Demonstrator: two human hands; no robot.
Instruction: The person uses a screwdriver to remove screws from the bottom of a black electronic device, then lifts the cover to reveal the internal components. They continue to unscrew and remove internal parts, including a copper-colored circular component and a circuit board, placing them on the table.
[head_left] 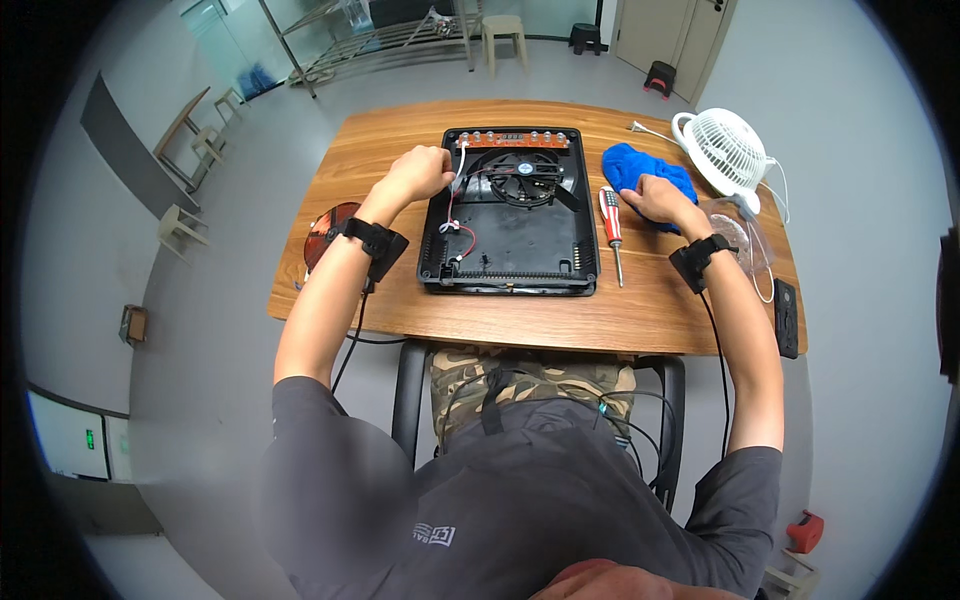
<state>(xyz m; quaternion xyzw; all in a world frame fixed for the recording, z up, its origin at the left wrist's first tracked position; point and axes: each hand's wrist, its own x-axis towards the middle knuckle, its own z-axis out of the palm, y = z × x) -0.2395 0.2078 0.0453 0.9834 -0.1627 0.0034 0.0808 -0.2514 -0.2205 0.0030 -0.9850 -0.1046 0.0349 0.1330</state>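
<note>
The opened black appliance base point(510, 235), with its round fan point(522, 178) and an orange circuit strip point(512, 139) along the far edge, lay on the wooden table point(520, 318) between the person's two hands. The left hand point(418, 172) rested at the base's far left corner, fingers curled loosely around a thin white wire point(459, 165) there; how firmly it held the wire I could not tell. Red wires point(462, 240) ran inside the base just nearer the person than that hand. The right hand point(657, 196) lay on a blue cloth point(640, 170), fingers bent and pressing into it. A red-and-white screwdriver point(611, 228) sat just left of the right hand, beside the base. A white fan point(727, 147) stood beyond the right hand, and a reddish disc point(325, 230) lay partly under the left forearm.
</note>
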